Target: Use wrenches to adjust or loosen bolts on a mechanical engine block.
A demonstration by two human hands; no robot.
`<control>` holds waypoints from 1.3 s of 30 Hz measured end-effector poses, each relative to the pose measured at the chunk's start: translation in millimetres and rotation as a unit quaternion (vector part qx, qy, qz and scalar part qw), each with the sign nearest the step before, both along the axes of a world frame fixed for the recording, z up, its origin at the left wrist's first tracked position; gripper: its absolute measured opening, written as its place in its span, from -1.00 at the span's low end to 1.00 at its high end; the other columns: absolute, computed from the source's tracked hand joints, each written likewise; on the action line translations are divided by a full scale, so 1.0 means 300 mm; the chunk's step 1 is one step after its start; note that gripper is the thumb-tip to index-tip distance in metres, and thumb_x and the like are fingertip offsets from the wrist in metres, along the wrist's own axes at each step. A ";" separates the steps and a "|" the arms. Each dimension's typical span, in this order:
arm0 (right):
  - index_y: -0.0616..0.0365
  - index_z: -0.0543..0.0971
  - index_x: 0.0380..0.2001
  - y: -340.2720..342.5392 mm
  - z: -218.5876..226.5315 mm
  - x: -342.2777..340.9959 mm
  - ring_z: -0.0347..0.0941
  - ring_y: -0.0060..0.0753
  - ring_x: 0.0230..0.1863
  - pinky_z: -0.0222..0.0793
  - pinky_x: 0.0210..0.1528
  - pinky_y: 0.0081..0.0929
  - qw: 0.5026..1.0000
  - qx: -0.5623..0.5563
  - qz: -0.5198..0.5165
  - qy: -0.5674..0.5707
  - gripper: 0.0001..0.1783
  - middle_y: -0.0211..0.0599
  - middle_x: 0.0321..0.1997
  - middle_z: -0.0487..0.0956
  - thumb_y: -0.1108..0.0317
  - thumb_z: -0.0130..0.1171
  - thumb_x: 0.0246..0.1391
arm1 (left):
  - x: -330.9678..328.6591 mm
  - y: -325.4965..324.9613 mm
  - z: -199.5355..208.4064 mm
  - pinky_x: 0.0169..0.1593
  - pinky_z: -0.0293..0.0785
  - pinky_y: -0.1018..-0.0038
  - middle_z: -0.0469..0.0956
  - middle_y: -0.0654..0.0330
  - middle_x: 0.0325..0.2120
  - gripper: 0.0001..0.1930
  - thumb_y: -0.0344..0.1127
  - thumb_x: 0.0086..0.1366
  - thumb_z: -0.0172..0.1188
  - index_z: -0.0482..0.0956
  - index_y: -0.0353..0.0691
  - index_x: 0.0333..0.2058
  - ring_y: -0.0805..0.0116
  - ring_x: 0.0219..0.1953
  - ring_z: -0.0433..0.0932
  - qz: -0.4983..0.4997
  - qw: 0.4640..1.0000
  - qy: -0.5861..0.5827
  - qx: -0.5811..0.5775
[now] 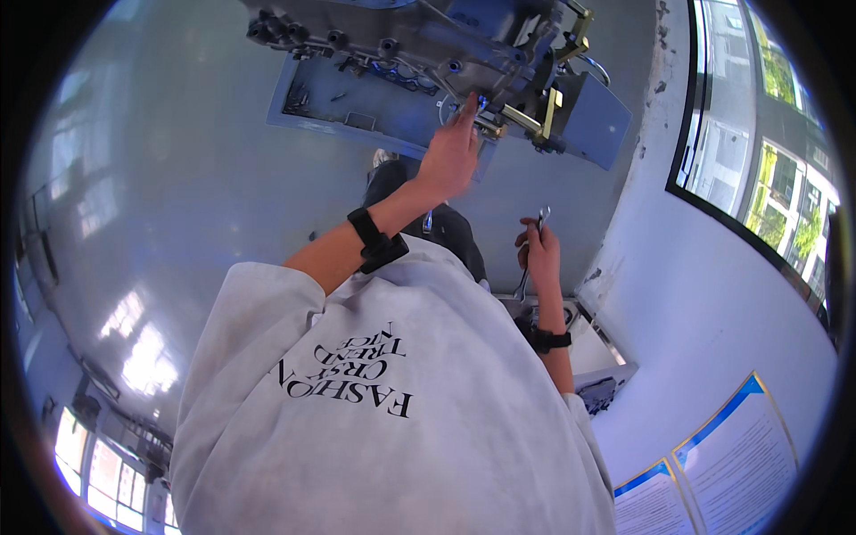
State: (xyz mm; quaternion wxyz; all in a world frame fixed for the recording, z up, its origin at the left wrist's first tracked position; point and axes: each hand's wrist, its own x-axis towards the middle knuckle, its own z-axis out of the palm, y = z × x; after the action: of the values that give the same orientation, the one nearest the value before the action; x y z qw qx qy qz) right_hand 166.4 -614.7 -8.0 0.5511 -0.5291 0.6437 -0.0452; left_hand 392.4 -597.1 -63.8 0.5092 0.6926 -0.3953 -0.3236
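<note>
At the underside of a grey metal engine block [392, 31], my left hand [448, 159] reaches up with its index finger extended. The fingertips press together by a small shiny part [483, 103]; what they pinch is too small to make out. Lower and to the right, my right hand [542, 254] is closed around a metal wrench [545, 214], held upright beside my body. One end of the wrench stands above the fingers, and its shaft shows again below the hand.
Brass-coloured stand brackets [526, 123] support the engine's right end, near a grey panel [599, 120]. Beneath the engine lies a shallow grey tray [285, 105] with small parts. A white wall [687, 259] with a window rises at right. Behind my right arm sits a light-coloured stand [596, 349].
</note>
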 end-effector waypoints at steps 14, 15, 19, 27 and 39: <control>0.39 0.33 -0.27 -0.250 -0.048 0.268 0.38 -0.38 -0.72 0.32 -0.74 -0.43 0.993 -0.035 0.062 -0.094 -0.76 -0.17 -0.61 0.42 0.43 -0.23 0.06 | 0.049 -0.035 0.059 -0.43 0.32 0.38 0.34 -0.04 -0.67 -0.54 -0.42 0.16 -0.11 0.20 -0.28 0.08 0.12 -0.62 0.37 0.001 0.990 -0.026 0.138; 0.39 0.33 -0.27 -0.262 -0.038 0.269 0.38 -0.38 -0.72 0.32 -0.74 -0.43 0.992 -0.033 0.059 -0.103 -0.76 -0.17 -0.61 0.42 0.43 -0.23 0.06 | 0.049 -0.040 0.072 -0.42 0.32 0.36 0.36 -0.04 -0.65 -0.54 -0.40 0.15 -0.11 0.21 -0.27 0.08 0.12 -0.61 0.39 -0.001 0.988 -0.035 0.150; 0.41 0.34 -0.32 -0.314 0.002 0.263 0.40 -0.36 -0.71 0.34 -0.73 -0.42 0.988 0.013 0.097 -0.119 -0.78 -0.16 -0.62 0.43 0.48 -0.20 -0.02 | 0.057 -0.044 0.113 -0.40 0.33 0.36 0.39 -0.04 -0.64 -0.53 -0.39 0.14 -0.12 0.21 -0.28 0.07 0.11 -0.58 0.42 -0.004 0.982 -0.032 0.186; 0.44 0.35 -0.33 -0.319 -0.042 0.248 0.39 -0.35 -0.72 0.39 -0.69 -0.41 0.980 0.008 0.139 -0.141 -0.76 -0.14 -0.62 0.43 0.51 -0.20 -0.08 | 0.066 -0.055 0.159 -0.42 0.35 0.40 0.43 0.04 -0.66 -0.52 -0.39 0.12 -0.11 0.23 -0.20 0.08 0.25 -0.62 0.44 -0.013 0.974 0.044 0.223; 0.40 0.32 -0.32 -0.365 -0.014 0.265 0.40 -0.34 -0.65 0.44 -0.63 -0.36 0.958 0.206 0.107 -0.166 -0.78 -0.14 -0.57 0.41 0.52 -0.22 -0.06 | 0.101 -0.058 0.105 -0.65 0.18 0.61 0.31 0.30 -0.65 -0.56 -0.41 0.18 -0.13 0.25 -0.18 0.08 0.60 -0.72 0.23 -0.050 0.974 -0.049 0.215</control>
State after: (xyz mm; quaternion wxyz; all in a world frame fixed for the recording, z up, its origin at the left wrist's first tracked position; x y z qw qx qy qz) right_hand 246.0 -724.3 -12.2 0.7487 -0.4550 0.4783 0.0603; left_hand 422.6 -614.4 -32.4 0.3113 0.7803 -0.3749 -0.3920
